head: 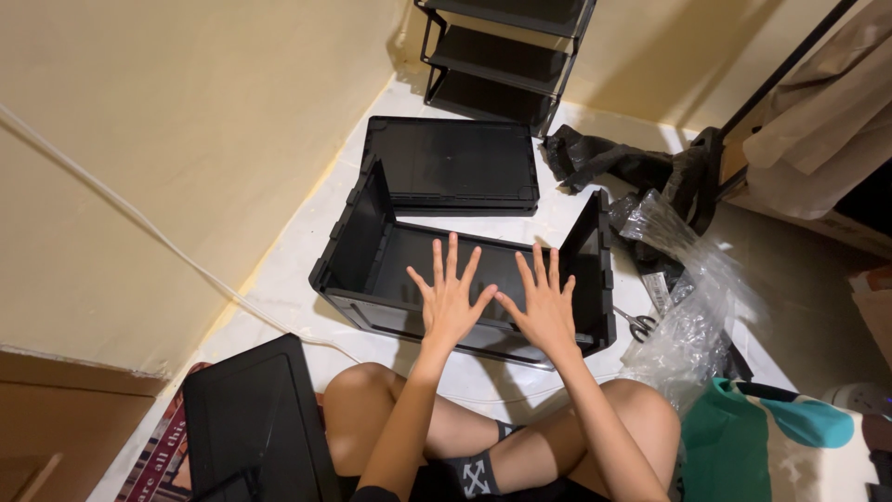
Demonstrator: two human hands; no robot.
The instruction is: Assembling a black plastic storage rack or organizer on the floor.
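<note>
**Two open hands above a half-built black crate**

A black plastic crate [465, 279] sits on the pale floor [307, 270] just in front of the person's crossed legs. Its left and right side walls stand up, the left one leaning slightly outward, while the near wall is low and the far side is open, so the dark base shows between them.

Both hands hover over the crate's near edge, palms down. The left hand [450, 302] has all five fingers spread wide and holds nothing. The right hand [546, 311] is just beside it, fingers likewise splayed and empty; the thumbs nearly meet. Whether the palms touch the plastic or float just above it cannot be told from this view.

Directly behind the crate lies a flat black panel [452, 165], touching or almost touching the crate's far side. Another black panel [251, 418] rests by the person's left knee, partly over a printed mat [158, 446]. A white cable [167, 246] runs along the cream wall down to the floor and passes near the crate's left corner.

To the right of the crate, a pair of scissors [637, 323] lies on the floor next to crumpled clear plastic wrap [692, 307]. Beyond that sits a heap of black plastic bag [613, 163]. A black shelf rack [506, 51] stands in the far corner. At the lower right, a teal cloth [734, 437] lies beside the person's right knee.
</note>
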